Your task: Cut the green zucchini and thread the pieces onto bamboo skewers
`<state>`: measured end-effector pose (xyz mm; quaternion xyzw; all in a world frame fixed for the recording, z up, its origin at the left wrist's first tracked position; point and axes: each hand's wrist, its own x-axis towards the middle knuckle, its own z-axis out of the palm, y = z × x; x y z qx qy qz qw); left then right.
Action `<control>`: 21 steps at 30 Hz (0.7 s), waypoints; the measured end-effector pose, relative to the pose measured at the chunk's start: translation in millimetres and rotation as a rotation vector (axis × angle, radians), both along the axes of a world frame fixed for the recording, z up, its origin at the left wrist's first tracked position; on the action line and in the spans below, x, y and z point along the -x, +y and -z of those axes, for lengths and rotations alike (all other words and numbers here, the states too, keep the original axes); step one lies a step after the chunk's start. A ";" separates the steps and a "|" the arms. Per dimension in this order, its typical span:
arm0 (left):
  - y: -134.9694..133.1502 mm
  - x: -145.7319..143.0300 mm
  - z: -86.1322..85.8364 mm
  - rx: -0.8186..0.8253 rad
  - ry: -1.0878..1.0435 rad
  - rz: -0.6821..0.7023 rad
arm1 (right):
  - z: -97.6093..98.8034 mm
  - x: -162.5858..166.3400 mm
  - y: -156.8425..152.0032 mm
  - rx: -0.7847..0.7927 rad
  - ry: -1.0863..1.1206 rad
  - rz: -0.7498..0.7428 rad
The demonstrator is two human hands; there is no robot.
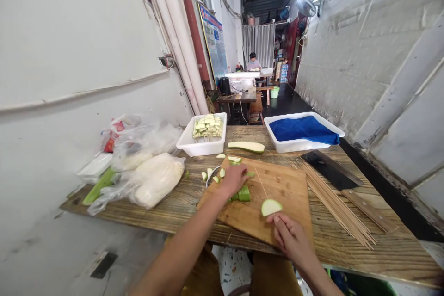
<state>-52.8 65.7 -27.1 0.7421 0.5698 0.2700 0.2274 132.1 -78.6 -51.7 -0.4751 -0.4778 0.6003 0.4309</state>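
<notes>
My right hand pinches a thin bamboo skewer near its lower part. A half-round zucchini slice, pale with a green rim, is threaded on that skewer just above my fingers. Over the left part of the wooden cutting board, my left hand has its fingers curled down at another zucchini slice; the palm hides part of the grip. Cut zucchini pieces with green skin lie below that hand. More slices rest at the board's far left edge.
A white tray holds skewered slices; a zucchini half lies beside it. A blue cloth covers another tray. Right of the board are loose skewers and a cleaver. Bagged food sits left. A person sits far back.
</notes>
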 end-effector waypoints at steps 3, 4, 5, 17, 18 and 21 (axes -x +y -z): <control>-6.6 1.6 3.9 0.055 -0.238 -0.067 | -4.3 0.8 -7.5 -0.011 -0.046 -0.040; -8.8 2.8 3.8 0.081 -0.310 -0.085 | -5.6 1.6 -9.8 -0.020 -0.064 -0.052; -11.2 4.2 2.9 0.104 -0.363 -0.094 | -6.9 2.5 -11.9 -0.028 -0.083 -0.066; -31.2 20.4 -25.7 0.586 -1.208 -0.236 | -22.7 12.5 -20.7 -0.097 -0.175 -0.115; -32.0 20.0 -25.9 0.592 -1.216 -0.237 | -22.1 12.7 -20.6 -0.095 -0.174 -0.110; -33.8 17.7 -24.6 0.622 -1.246 -0.246 | -20.5 13.0 -19.3 -0.080 -0.172 -0.121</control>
